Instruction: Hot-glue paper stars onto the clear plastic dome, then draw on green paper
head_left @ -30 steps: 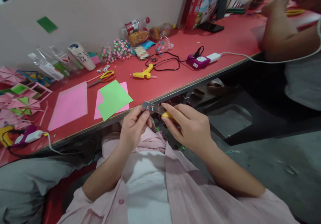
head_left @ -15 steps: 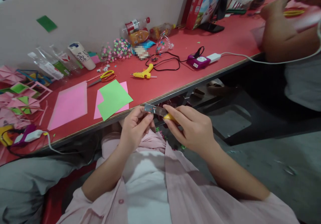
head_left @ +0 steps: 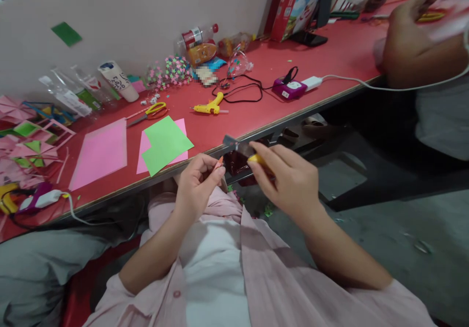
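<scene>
Between the thumb and fingers of my left hand [head_left: 200, 183] is a thin pencil [head_left: 219, 162]. Only its orange, pointed end shows; the rest is hidden in the hand. My right hand [head_left: 287, 178] is closed around the yellow handle of a utility knife [head_left: 231, 142]. Its wide grey blade points left, above the pencil tip and apart from it. Both hands are over my lap, just in front of the table edge. Green paper [head_left: 168, 143] lies on pink paper [head_left: 181, 158] near my left hand.
On the red table [head_left: 249, 117] are a yellow glue gun [head_left: 208, 106], scissors [head_left: 148, 114], a pink sheet [head_left: 100, 153] and a purple power adapter [head_left: 289, 89]. Bottles [head_left: 201, 48] stand along the wall. At right, another person's arm [head_left: 417, 48] rests on the table.
My right hand has moved right with the knife, and the blade has come away from the left fingertips. The pencil's orange tip now shows. My left hand has barely moved.
</scene>
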Demonstrator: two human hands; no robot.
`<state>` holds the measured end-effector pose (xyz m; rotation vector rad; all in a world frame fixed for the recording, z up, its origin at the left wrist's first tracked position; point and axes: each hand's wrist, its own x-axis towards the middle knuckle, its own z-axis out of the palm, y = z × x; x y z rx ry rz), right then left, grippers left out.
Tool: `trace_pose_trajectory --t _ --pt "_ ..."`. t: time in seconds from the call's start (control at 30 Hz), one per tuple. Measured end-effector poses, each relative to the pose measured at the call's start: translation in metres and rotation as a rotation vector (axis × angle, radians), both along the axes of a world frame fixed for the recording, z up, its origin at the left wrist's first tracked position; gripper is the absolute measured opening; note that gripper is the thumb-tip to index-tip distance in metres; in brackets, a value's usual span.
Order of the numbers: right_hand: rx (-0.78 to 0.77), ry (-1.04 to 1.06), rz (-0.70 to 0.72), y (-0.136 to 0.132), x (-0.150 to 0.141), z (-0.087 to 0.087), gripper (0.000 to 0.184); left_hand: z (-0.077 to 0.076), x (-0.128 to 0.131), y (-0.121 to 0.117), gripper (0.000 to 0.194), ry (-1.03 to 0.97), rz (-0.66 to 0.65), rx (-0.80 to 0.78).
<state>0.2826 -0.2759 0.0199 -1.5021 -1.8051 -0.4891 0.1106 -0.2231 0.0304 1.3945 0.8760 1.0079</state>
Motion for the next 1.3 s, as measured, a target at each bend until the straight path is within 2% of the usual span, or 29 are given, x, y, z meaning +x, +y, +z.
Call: trace_pose_trajectory --t 0.1,0.2,0.4,0.53,0.63,0.83,1.0,1.13,1.3 --pt "0.009 0.0 0.03 -0.0005 0.0014 0.0003 0.032 0.0007 -0.0007 -0.0002 0.016 0.061 -0.009 0.044" --pt "-0.004 -0.043 0.128 -0.002 -0.0015 -0.0004 0.032 -0.001 -0.0026 0.0004 0.029 0.107 -0.02 0.094" --pt "-0.005 -0.057 0.126 -0.0017 -0.0051 -0.0018 0.032 -0.0027 -0.0063 0.0008 0.028 0.16 -0.019 0.154" --pt "0.018 -0.024 0.032 -0.0003 -0.001 -0.0012 0.03 -0.0044 -0.0064 0.0004 0.02 0.151 -0.018 0.113" --pt "0.03 0.007 -0.045 -0.0009 0.0024 -0.0005 0.029 -0.0056 -0.0045 -0.0001 0.022 0.126 -0.026 0.056" --pt "-0.004 -0.062 0.117 -0.0049 -0.0012 -0.0017 0.031 -0.0061 -0.0015 0.0012 0.018 0.098 -0.009 0.091" --pt "0.002 -0.058 0.116 -0.0034 -0.001 -0.0023 0.031 -0.0065 -0.003 0.0003 0.019 0.086 -0.012 0.082" --pt "0.0 0.013 0.008 -0.0034 0.0034 -0.0007 0.032 -0.0053 -0.0024 -0.0017 0.02 0.101 0.014 0.04" --pt "-0.07 -0.021 0.116 -0.0064 -0.0002 -0.0015 0.033 -0.0055 -0.0012 0.0003 0.019 0.115 0.017 0.037"
